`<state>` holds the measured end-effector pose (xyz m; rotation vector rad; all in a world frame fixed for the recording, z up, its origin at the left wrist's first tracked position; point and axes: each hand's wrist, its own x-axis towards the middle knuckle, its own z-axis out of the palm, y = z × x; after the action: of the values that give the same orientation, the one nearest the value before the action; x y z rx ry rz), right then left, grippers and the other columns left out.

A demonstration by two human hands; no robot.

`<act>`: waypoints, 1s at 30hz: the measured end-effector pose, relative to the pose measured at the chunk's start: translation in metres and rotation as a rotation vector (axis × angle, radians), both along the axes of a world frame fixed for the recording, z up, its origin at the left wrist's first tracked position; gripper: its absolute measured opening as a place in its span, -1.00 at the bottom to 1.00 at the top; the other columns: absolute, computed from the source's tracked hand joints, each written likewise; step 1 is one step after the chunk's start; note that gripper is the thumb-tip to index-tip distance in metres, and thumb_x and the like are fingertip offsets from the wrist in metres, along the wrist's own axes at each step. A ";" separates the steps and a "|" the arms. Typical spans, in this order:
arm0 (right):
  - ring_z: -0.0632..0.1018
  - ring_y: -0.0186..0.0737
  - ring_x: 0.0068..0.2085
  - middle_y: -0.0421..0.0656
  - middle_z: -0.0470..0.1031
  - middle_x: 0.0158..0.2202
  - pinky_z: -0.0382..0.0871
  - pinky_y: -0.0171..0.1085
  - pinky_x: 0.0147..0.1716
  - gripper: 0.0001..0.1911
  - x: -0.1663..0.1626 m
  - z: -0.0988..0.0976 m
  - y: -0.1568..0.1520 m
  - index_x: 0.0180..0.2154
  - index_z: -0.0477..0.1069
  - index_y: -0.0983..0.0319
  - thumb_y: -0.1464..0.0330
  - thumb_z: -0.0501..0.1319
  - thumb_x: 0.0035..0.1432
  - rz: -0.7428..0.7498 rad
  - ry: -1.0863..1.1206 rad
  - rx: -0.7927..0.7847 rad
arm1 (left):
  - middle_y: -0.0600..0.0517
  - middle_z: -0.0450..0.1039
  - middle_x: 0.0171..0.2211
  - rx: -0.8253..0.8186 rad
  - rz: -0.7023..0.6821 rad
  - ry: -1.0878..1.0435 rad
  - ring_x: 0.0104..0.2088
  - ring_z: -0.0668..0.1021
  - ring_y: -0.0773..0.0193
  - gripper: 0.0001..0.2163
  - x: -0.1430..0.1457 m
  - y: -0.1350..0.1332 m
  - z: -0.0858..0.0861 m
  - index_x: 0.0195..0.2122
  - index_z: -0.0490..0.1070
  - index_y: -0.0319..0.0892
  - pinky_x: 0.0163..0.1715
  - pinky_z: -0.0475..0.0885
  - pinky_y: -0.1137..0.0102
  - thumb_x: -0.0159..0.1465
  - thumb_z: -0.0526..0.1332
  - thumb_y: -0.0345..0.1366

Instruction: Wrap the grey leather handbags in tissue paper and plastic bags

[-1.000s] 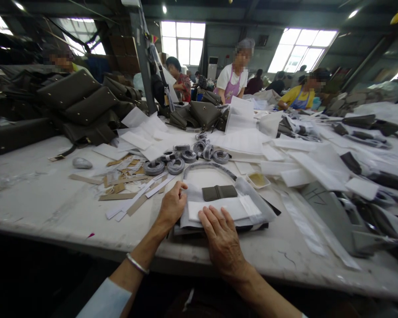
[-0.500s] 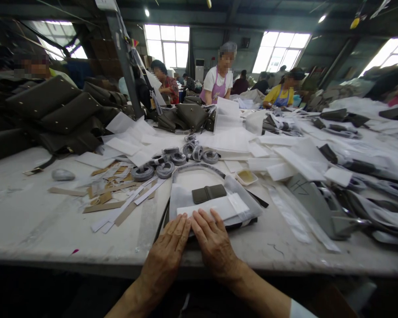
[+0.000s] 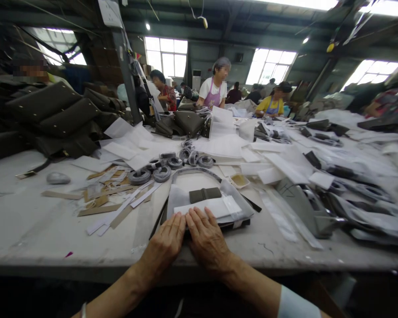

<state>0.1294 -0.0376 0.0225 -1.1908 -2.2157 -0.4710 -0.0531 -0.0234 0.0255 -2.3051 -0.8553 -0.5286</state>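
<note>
A flat bag lies in front of me, under a translucent wrapping sheet [image 3: 179, 194], with its wrapped handle [image 3: 199, 171] arched away from me. On the sheet rests a small dark olive piece [image 3: 204, 194], like a folded wallet or strap tab. Nearer to me is a folded white foam sheet [image 3: 215, 209] with clear tape at its right end. My left hand [image 3: 167, 240] lies with fingers stretched out on this sheet's near left edge. Right beside it, my right hand [image 3: 207, 238] presses flat fingers on the same edge. Both thumbs are largely hidden.
Dark bags [image 3: 53, 106] are heaped at the left. Wrapped strap coils [image 3: 162, 173], card strips [image 3: 101, 210] and white foam sheets [image 3: 132, 141] lie beyond the bag. At the right stands a grey tape dispenser [image 3: 303, 207]. Co-workers [image 3: 214, 90] are across the table.
The camera view has shifted slightly, so the scene sits lower and further left at the right side. Both hands stay on the white sheet's near edge, with little movement.
</note>
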 end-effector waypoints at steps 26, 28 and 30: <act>0.45 -0.01 -0.09 0.05 0.48 -0.06 0.35 -0.03 -0.06 -0.41 -0.005 0.040 0.026 0.33 0.00 0.33 0.40 0.06 0.33 0.137 -0.118 -0.168 | -0.19 0.54 -0.20 0.140 -0.085 -0.154 -0.17 0.57 0.08 -0.67 0.000 0.036 0.007 -0.02 0.42 -0.33 -0.07 0.41 0.21 0.33 -0.06 -0.57; 0.47 -0.04 -0.06 0.01 0.50 -0.03 0.35 -0.06 -0.02 -0.39 0.002 0.049 0.025 0.32 0.02 0.29 0.40 0.11 0.29 0.195 -0.072 -0.231 | -0.16 0.54 -0.19 0.121 -0.134 -0.192 -0.18 0.57 0.11 -0.68 -0.004 0.036 0.007 -0.02 0.42 -0.30 -0.07 0.41 0.24 0.36 -0.07 -0.54; 0.47 -0.06 0.01 -0.02 0.49 0.05 0.33 -0.10 0.04 -0.34 0.021 0.063 0.028 0.32 0.04 0.27 0.35 0.17 0.25 0.228 0.010 -0.292 | -0.14 0.53 -0.12 0.074 -0.142 -0.233 -0.12 0.56 0.13 -0.65 -0.012 0.033 0.004 0.03 0.40 -0.26 -0.02 0.38 0.26 0.38 -0.09 -0.54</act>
<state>0.1505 -0.0093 0.0856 -1.0577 -2.4327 -0.0494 -0.0649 0.0097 0.0296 -2.2764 -0.7673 -0.8909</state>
